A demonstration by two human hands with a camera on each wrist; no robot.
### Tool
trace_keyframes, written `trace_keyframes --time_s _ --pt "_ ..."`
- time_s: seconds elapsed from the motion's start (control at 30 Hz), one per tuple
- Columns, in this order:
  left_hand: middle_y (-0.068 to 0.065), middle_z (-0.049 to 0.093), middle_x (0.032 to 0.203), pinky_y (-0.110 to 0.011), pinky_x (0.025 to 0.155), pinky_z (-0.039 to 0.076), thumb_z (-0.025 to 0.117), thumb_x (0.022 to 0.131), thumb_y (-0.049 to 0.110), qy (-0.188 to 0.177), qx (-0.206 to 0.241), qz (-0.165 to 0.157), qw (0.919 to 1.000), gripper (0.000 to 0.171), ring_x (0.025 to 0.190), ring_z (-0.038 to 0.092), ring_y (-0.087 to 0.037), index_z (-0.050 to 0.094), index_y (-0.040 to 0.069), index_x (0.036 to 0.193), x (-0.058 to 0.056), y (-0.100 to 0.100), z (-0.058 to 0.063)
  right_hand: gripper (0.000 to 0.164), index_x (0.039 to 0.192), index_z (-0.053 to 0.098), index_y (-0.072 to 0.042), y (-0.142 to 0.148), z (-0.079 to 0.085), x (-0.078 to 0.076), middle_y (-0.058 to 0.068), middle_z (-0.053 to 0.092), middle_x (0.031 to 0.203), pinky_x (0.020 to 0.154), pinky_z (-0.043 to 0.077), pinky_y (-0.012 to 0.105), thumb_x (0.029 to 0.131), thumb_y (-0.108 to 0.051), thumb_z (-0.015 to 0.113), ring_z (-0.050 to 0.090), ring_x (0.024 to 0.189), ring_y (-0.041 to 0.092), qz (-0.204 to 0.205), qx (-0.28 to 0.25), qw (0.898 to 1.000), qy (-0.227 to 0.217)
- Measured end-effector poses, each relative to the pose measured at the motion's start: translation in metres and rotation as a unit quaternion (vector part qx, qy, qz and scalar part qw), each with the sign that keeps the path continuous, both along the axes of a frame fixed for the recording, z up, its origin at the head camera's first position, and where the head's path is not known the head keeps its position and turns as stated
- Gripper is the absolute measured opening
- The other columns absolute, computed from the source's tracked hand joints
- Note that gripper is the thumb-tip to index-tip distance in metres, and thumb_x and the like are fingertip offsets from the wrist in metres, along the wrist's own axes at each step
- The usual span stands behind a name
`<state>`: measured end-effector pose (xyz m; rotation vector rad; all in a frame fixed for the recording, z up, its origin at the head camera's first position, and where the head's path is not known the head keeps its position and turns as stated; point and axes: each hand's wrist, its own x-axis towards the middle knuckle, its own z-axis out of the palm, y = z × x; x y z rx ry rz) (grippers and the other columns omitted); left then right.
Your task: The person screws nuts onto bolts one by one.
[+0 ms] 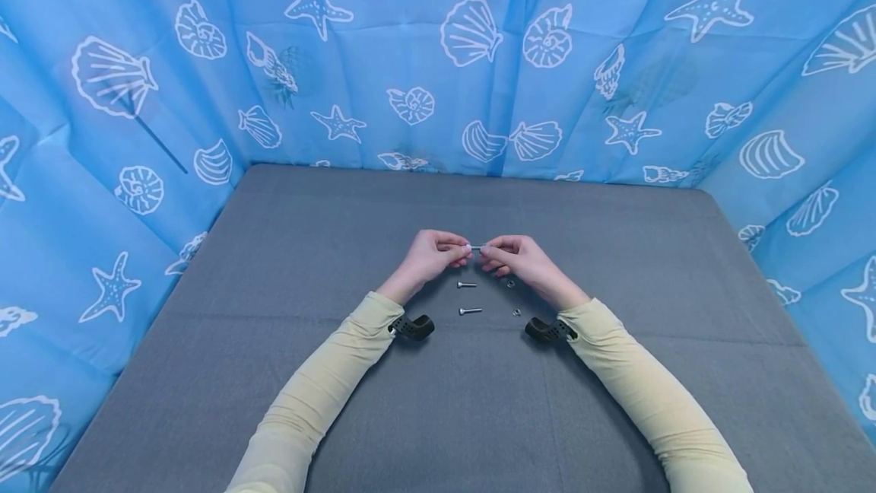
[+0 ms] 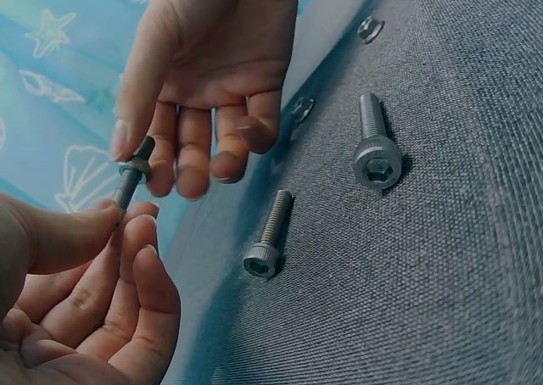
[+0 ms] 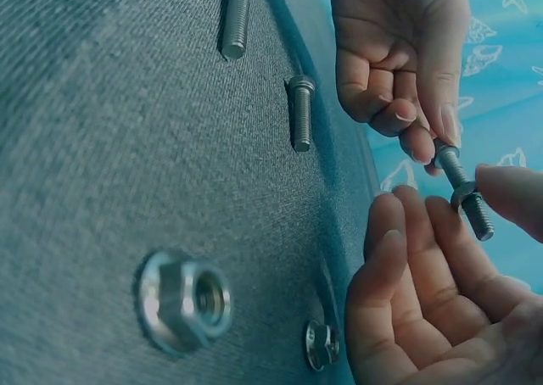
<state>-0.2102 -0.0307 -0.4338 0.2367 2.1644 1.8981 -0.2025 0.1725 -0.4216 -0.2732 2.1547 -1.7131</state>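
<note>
Over the grey table, my left hand (image 1: 433, 256) pinches a socket head bolt (image 3: 454, 166) at its head, between thumb and fingers. A flange nut (image 3: 464, 196) sits partway along the bolt's shank, and the threaded tip sticks out past it. My right hand (image 1: 522, 259) holds this nut with thumb and index finger, the other fingers loosely bent below. Two more socket head bolts, a farther one (image 1: 467, 284) and a nearer one (image 1: 471, 311), lie on the cloth. To their right rest two flange nuts, one farther (image 1: 510, 284) and one nearer (image 1: 516, 313).
Grey cloth covers the table (image 1: 438, 402). Blue curtains (image 1: 411, 59) with white shell and starfish prints hang behind it and at both sides. A black wrist mount (image 1: 414, 327) sits at the left cuff, another black mount (image 1: 547, 329) at the right cuff.
</note>
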Motion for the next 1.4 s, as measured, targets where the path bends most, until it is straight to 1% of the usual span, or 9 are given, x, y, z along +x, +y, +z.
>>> trace_keyframes --time_s 0.27,0.43,0.53,0.67,0.83,0.93,1.13,1.27,1.4 --pt "-0.012 0.071 0.089 -0.034 0.074 0.059 0.067 0.090 0.009 -0.005 0.001 0.001 1.0000 0.019 0.082 0.069 -0.022 0.069 -0.005 0.103 0.0000 -0.0010 0.0000 0.031 0.115 0.055 0.006 0.0008 -0.0005 0.0007 0.025 0.065 0.103 0.071 0.058 0.035 0.093 -0.013 0.065 0.066 0.088 0.024 -0.006 -0.009 1.000 0.015" --pt "-0.012 0.071 0.089 -0.034 0.073 0.059 0.067 0.090 0.009 0.002 0.000 -0.002 1.0000 0.020 0.081 0.069 -0.021 0.069 -0.006 0.104 -0.0004 -0.0014 0.0004 0.035 0.113 0.057 0.011 0.0004 -0.0008 0.0001 0.025 0.065 0.103 0.071 0.057 0.032 0.096 -0.019 0.062 0.066 0.088 0.024 -0.005 -0.004 1.000 0.001" --pt "-0.012 0.071 0.089 -0.034 0.073 0.059 0.067 0.090 0.008 0.004 0.000 -0.001 1.0000 0.019 0.080 0.069 -0.020 0.069 -0.006 0.102 -0.0003 -0.0017 0.0008 0.038 0.118 0.054 0.010 0.0003 -0.0016 0.0000 0.026 0.065 0.106 0.070 0.057 0.031 0.096 -0.020 0.061 0.066 0.089 0.025 -0.003 -0.006 1.000 -0.002" --pt "-0.011 0.071 0.089 -0.034 0.073 0.059 0.067 0.091 0.009 0.001 -0.003 -0.002 1.0000 0.018 0.079 0.068 -0.018 0.069 -0.004 0.102 -0.0003 -0.0021 0.0009 0.037 0.123 0.052 0.007 0.0006 -0.0024 -0.0002 0.027 0.064 0.106 0.070 0.058 0.033 0.094 -0.013 0.064 0.066 0.090 0.026 -0.001 -0.007 1.000 0.019" --pt "-0.011 0.071 0.088 -0.032 0.072 0.059 0.067 0.090 0.008 0.002 0.000 -0.003 1.0000 0.018 0.078 0.068 -0.017 0.069 -0.005 0.103 -0.0011 -0.0020 -0.0003 0.032 0.116 0.058 0.007 0.0001 -0.0025 -0.0003 0.025 0.066 0.105 0.070 0.057 0.032 0.095 -0.017 0.063 0.066 0.089 0.023 -0.003 0.005 1.000 0.014" --pt "-0.012 0.071 0.087 -0.032 0.071 0.059 0.067 0.090 0.006 0.002 0.003 0.001 1.0000 0.017 0.077 0.068 -0.016 0.069 -0.006 0.102 -0.0018 -0.0018 -0.0011 0.035 0.117 0.057 0.008 -0.0001 -0.0030 -0.0009 0.024 0.066 0.104 0.069 0.057 0.030 0.096 -0.020 0.062 0.066 0.088 0.024 -0.002 0.004 1.000 0.006" --pt "-0.012 0.071 0.084 -0.032 0.071 0.059 0.068 0.089 0.005 0.003 0.005 0.005 1.0000 0.016 0.077 0.068 -0.017 0.069 -0.007 0.101 -0.0025 -0.0011 -0.0022 0.033 0.118 0.055 0.007 0.0001 -0.0039 -0.0014 0.026 0.065 0.103 0.068 0.057 0.032 0.093 -0.011 0.065 0.066 0.087 0.024 -0.005 -0.003 1.000 0.025" --pt "-0.013 0.071 0.085 -0.030 0.070 0.059 0.068 0.089 0.004 0.006 0.010 0.004 0.9999 0.017 0.077 0.068 -0.018 0.068 -0.008 0.101 -0.0024 -0.0006 -0.0034 0.032 0.113 0.057 0.011 -0.0012 -0.0037 -0.0011 0.027 0.065 0.101 0.066 0.057 0.029 0.095 -0.015 0.062 0.066 0.084 0.021 -0.004 -0.006 1.000 0.009" --pt "-0.014 0.071 0.085 -0.031 0.070 0.059 0.067 0.089 0.004 0.005 0.013 0.003 0.9999 0.018 0.075 0.068 -0.016 0.068 -0.010 0.102 -0.0022 -0.0007 -0.0037 0.033 0.114 0.056 0.011 -0.0020 -0.0021 -0.0005 0.029 0.064 0.103 0.066 0.057 0.029 0.095 -0.015 0.062 0.066 0.084 0.024 -0.004 -0.012 1.000 0.003"
